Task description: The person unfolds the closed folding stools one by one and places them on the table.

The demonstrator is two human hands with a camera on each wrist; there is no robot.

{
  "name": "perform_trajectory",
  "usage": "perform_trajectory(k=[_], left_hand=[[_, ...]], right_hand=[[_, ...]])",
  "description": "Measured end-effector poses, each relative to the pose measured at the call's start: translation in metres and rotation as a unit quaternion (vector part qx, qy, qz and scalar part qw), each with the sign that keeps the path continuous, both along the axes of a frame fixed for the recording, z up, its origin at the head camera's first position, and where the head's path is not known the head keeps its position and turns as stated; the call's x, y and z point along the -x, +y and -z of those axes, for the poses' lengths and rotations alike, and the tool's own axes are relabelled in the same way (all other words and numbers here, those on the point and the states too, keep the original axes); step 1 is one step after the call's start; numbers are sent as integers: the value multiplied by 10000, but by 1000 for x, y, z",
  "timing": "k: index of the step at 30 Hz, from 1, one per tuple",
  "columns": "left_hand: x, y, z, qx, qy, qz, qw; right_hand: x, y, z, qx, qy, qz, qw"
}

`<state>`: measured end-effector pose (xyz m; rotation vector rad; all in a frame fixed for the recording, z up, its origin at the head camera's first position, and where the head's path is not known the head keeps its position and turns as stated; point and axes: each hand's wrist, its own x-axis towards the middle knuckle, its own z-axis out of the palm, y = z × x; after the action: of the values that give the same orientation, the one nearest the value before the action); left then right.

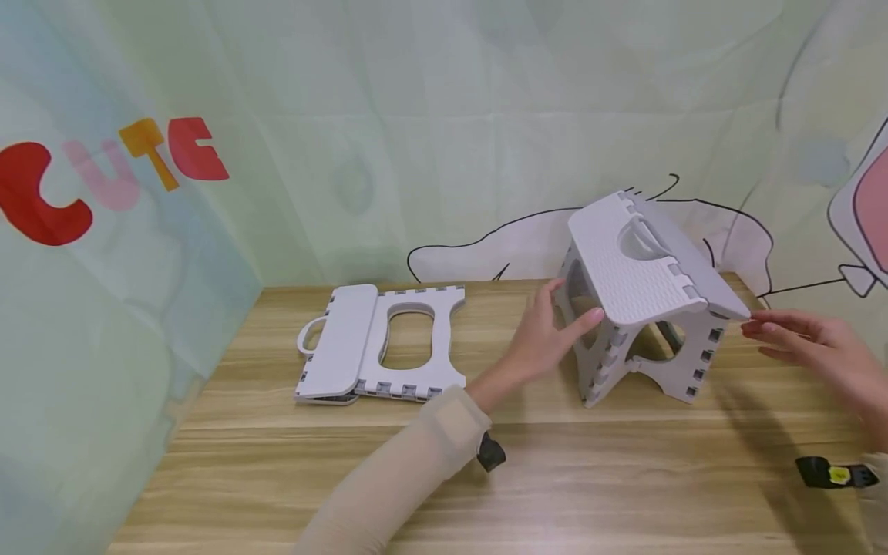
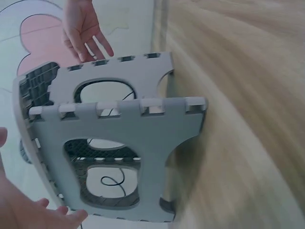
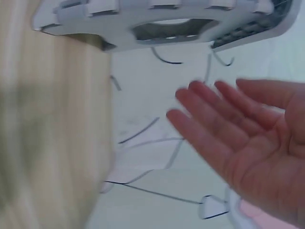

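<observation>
A white folding step stool (image 1: 638,285) stands partly unfolded on the table's right side, its two top panels bent into a ridge with a handle at the fold. My left hand (image 1: 544,331) is at its left side, thumb and fingers spread; whether they touch it I cannot tell. In the left wrist view the stool's side panel (image 2: 114,129) shows its large cut-out, with that hand (image 2: 33,205) at the lower left. My right hand (image 1: 822,347) is beside the stool's right edge, fingers extended. In the right wrist view this hand (image 3: 248,138) is apart from the stool (image 3: 162,24).
A second white folding stool (image 1: 378,343) lies flat at the left on the wooden table (image 1: 527,478), its handle pointing left. A printed curtain (image 1: 416,139) hangs behind the table and along its left side. Black straps (image 1: 491,452) are at both wrists.
</observation>
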<state>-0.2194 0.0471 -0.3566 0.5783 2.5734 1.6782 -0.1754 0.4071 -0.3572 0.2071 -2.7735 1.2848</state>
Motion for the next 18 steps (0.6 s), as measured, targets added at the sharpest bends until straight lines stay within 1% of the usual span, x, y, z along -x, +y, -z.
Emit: perform_trajectory(k=[2, 5, 7, 9, 10, 12, 15, 18], left_hand=[[5, -3, -6, -66, 105, 26, 9999], [11, -7, -16, -104, 242, 29, 9996], [15, -8, -23, -103, 417, 71, 9991], [19, -8, -30, -119, 563, 132, 9983], [21, -8, -33, -138, 686, 221, 9973], [25, -7, -39, -98, 885, 343, 9954], [28, -3, -47, 75, 1103, 468, 9928], [29, 3, -54, 320, 1151, 479, 9917]], right_hand=[[0, -4, -8, -224, 213, 267, 9992], [2, -11, -20, -361, 561, 651, 9957], [4, -16, -29, -442, 747, 899, 9922], [5, -20, -36, -489, 886, 1064, 9892], [6, -22, -40, -515, 946, 1131, 9877], [8, -27, -47, -558, 978, 1155, 9869], [12, -35, -56, -633, 1004, 1049, 9874], [17, -44, -64, -749, 970, 854, 9888]])
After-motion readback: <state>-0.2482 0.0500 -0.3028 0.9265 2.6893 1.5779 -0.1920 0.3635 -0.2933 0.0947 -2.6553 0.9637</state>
